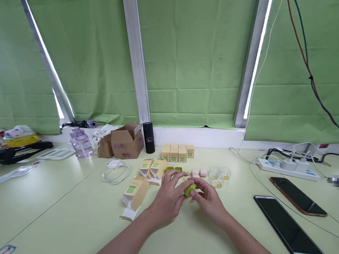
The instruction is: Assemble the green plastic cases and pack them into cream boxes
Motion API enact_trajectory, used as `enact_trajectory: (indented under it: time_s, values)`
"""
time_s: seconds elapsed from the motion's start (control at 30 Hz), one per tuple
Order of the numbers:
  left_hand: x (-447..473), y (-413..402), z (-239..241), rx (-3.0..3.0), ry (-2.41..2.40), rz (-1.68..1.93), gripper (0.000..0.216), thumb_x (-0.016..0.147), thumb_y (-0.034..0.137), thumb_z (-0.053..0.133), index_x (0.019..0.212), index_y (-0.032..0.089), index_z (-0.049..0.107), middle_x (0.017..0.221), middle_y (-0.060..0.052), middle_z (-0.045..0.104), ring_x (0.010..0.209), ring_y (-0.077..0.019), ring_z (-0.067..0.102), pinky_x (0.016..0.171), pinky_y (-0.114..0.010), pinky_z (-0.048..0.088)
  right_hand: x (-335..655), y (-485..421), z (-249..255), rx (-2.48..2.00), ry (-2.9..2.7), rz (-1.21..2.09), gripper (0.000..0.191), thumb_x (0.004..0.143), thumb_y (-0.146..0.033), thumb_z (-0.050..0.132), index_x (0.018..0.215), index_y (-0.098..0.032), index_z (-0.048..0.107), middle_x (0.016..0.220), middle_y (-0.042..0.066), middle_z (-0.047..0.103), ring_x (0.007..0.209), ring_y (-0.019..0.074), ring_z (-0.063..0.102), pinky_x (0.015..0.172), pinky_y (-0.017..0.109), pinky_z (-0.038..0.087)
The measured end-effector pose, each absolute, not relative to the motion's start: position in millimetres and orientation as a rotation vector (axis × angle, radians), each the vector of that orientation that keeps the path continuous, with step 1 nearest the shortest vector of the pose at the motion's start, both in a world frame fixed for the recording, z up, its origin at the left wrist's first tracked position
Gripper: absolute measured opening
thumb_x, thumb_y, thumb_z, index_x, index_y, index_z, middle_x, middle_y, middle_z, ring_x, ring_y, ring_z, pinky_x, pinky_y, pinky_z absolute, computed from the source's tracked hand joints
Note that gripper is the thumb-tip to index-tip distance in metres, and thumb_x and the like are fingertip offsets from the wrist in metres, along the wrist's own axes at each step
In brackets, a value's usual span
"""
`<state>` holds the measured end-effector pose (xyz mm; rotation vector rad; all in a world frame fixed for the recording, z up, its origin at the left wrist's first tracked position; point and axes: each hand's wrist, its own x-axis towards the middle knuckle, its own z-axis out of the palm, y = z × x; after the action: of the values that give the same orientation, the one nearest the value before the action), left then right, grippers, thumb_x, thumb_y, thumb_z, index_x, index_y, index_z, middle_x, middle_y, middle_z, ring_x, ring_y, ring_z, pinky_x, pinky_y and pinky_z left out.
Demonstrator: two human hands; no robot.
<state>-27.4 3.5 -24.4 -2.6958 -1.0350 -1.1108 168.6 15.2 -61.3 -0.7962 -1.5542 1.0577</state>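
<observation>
Between my two hands is a small round yellow-green piece (189, 190); its exact kind I cannot make out. The fingers of my left hand (167, 196) pinch it from the left, and my right hand (209, 198) grips its right side with thumb and fingers. Just beyond the hands lie more green pieces (178, 169), a few pale pink cylinders (202, 173) and clear round cups (225, 173) with yellow centres. Left of my left hand, an opened cream carton (136, 191) lies with its flap out. Behind it are two more open cartons (157, 169).
Several small closed boxes (174, 153) stand in a row at the back. Behind and left are a cardboard box (126, 142), a black cylinder (148, 137), a purple bottle (80, 143) and a charger cable (117, 174). Two phones (291, 228) and a power strip (288, 169) lie right.
</observation>
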Motion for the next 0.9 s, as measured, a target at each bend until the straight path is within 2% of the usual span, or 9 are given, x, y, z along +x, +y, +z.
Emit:
enact_trajectory:
  time_s: [0.13,0.23,0.33,0.47,0.57,0.67,0.77,0.9]
  values:
    - [-27,6,-27,-2.709,-1.074,-1.237,0.048,0.09,0.007,0.06,0.133,0.029,0.059,0.136,-0.01,0.062,0.132,-0.0313,0.048,0.109,-0.056,0.045,171,17,-65,-0.842,-1.593,0.954,0.042,0.097,-0.052,0.061,0.128,-0.024,0.063,0.122,0.011,0.071,0.11,0.0268,0.069,0.09,0.043,0.059]
    - [-29,16,-32,-2.681,-1.221,-1.502,0.044,0.088,0.013,0.068,0.128,0.028,0.061,0.13,-0.009,0.064,0.128,-0.0293,0.052,0.109,-0.053,0.046,177,18,-66,-0.945,-1.726,0.65,0.032,0.102,-0.043,0.052,0.126,-0.024,0.064,0.117,0.011,0.073,0.112,0.0284,0.066,0.095,0.048,0.055]
    - [-34,28,-36,-2.577,-1.455,-1.784,0.045,0.083,0.012,0.069,0.126,0.027,0.062,0.127,-0.008,0.066,0.122,-0.0273,0.058,0.104,-0.048,0.048,180,18,-67,-1.018,-1.958,0.255,0.025,0.099,-0.027,0.052,0.119,-0.024,0.067,0.118,0.011,0.072,0.119,0.0317,0.06,0.1,0.053,0.05]
    - [-40,40,-40,-2.626,-1.542,-1.972,0.044,0.085,0.022,0.07,0.127,0.024,0.061,0.126,-0.01,0.07,0.116,-0.0254,0.065,0.09,-0.039,0.052,176,18,-68,-1.157,-2.143,-0.047,0.033,0.093,-0.015,0.053,0.121,-0.023,0.067,0.131,0.011,0.068,0.13,0.0341,0.051,0.106,0.054,0.043]
    - [-42,44,-43,-2.672,-1.509,-2.031,0.043,0.085,0.026,0.07,0.127,0.024,0.062,0.126,-0.01,0.071,0.115,-0.0248,0.067,0.088,-0.037,0.053,170,20,-67,-1.242,-2.264,-0.143,0.036,0.092,-0.015,0.055,0.125,-0.022,0.066,0.144,0.011,0.06,0.138,0.0357,0.043,0.111,0.054,0.037]
    - [-42,46,-45,-2.661,-1.482,-2.071,0.041,0.083,0.027,0.071,0.123,0.023,0.063,0.123,-0.01,0.072,0.112,-0.0255,0.068,0.088,-0.038,0.054,166,27,-64,-1.25,-2.37,-0.196,0.037,0.092,-0.017,0.055,0.128,-0.02,0.064,0.149,0.012,0.057,0.14,0.0367,0.04,0.115,0.055,0.03]
    - [-42,46,-47,-2.65,-1.475,-2.088,0.042,0.082,0.026,0.072,0.122,0.023,0.061,0.124,-0.011,0.071,0.113,-0.0257,0.068,0.089,-0.038,0.053,162,38,-59,-1.238,-2.454,-0.225,0.037,0.094,-0.018,0.053,0.129,-0.017,0.063,0.145,0.015,0.059,0.14,0.0368,0.04,0.116,0.057,0.026]
    - [-43,46,-48,-2.644,-1.502,-2.069,0.042,0.08,0.025,0.072,0.121,0.023,0.06,0.123,-0.011,0.071,0.115,-0.0258,0.066,0.091,-0.038,0.051,157,48,-55,-1.267,-2.475,-0.209,0.025,0.098,-0.02,0.05,0.115,-0.019,0.068,0.127,0.015,0.069,0.131,0.0355,0.047,0.114,0.056,0.028]
